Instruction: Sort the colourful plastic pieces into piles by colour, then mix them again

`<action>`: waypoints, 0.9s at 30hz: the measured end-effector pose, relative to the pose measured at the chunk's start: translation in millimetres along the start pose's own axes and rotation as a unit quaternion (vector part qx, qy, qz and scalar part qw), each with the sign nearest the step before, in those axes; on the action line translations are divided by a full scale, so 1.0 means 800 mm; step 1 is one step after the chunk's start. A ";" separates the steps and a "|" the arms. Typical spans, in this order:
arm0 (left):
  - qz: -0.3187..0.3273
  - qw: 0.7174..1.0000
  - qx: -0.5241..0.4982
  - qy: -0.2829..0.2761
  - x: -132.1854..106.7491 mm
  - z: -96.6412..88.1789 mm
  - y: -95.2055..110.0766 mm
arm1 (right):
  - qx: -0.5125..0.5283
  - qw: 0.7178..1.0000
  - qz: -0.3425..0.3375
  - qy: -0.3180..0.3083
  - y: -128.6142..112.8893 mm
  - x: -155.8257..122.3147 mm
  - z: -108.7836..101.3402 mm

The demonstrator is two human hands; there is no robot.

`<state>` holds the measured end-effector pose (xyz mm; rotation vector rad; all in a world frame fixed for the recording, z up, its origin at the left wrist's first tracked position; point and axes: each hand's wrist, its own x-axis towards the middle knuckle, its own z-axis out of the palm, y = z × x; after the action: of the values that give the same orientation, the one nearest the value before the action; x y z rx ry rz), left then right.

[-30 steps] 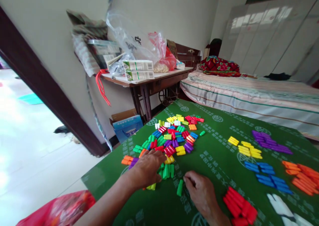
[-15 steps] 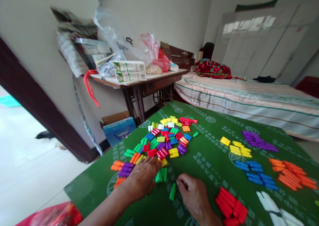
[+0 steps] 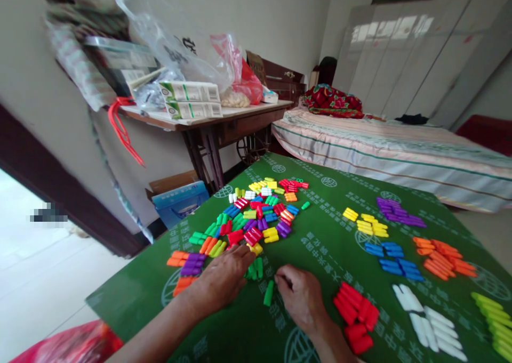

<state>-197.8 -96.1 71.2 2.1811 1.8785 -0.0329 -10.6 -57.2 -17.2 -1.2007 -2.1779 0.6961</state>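
Fingers stretched out, my left hand (image 3: pixel 226 275) lies low over the near edge of a pile of small coloured plastic tubes (image 3: pixel 253 236). Its fingertips reach yellow tubes (image 3: pixel 255 249), and green tubes (image 3: pixel 256 269) show beside and partly under it. My right hand (image 3: pixel 298 291) is curled, thumb and forefinger drawn together. Whether anything is between them I cannot make out. Just left of those fingertips a single green tube (image 3: pixel 269 293) lies on the green table (image 3: pixel 224 325). Purple tubes (image 3: pixel 192 265) and orange tubes (image 3: pixel 184 284) lie left of my left hand.
Sorted by colour on the right are red (image 3: pixel 355 312), white (image 3: pixel 434 325), blue (image 3: pixel 394 259), yellow (image 3: pixel 372 225), orange (image 3: pixel 444 256), purple (image 3: pixel 398 212) and lime tubes (image 3: pixel 498 325). Behind stand a cluttered sewing table (image 3: pixel 236 119), a blue box (image 3: pixel 180 200) and a bed (image 3: pixel 392 155).
The view has shifted a little to the right, bringing the lime and white groups further into sight. Both hands stay in nearly the same place among the tubes.
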 end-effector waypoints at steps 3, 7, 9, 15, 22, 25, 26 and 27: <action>0.008 1.000 -0.011 0.008 0.002 0.004 -0.003 | 0.003 1.000 -0.002 0.004 -0.001 0.000 -0.001; 0.013 1.000 -0.009 0.001 0.005 0.005 -0.003 | 0.006 1.000 -0.001 0.002 0.000 0.000 0.000; 0.020 1.000 -0.007 -0.007 0.007 0.005 -0.003 | 0.009 1.000 0.001 -0.001 0.001 0.000 0.001; 0.029 0.999 -0.020 -0.009 0.011 0.006 -0.002 | 0.012 1.000 0.005 -0.008 0.001 0.000 0.000; 0.054 0.998 -0.009 -0.010 0.014 0.006 0.001 | -0.003 1.000 0.003 0.004 -0.002 0.002 -0.003; 0.062 0.998 -0.018 -0.004 0.014 0.008 0.000 | -0.005 1.000 0.003 0.004 -0.003 0.002 -0.005; 0.064 0.998 -0.020 -0.002 0.014 0.008 0.000 | -0.006 1.000 0.003 0.003 -0.003 0.002 -0.006; 0.067 0.998 -0.022 0.000 0.014 0.009 0.000 | -0.006 1.000 0.004 0.002 -0.003 0.002 -0.006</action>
<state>-195.3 -86.8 62.4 2.2708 1.7126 0.0348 -9.7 -56.2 -11.5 -1.2165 -2.1780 0.6835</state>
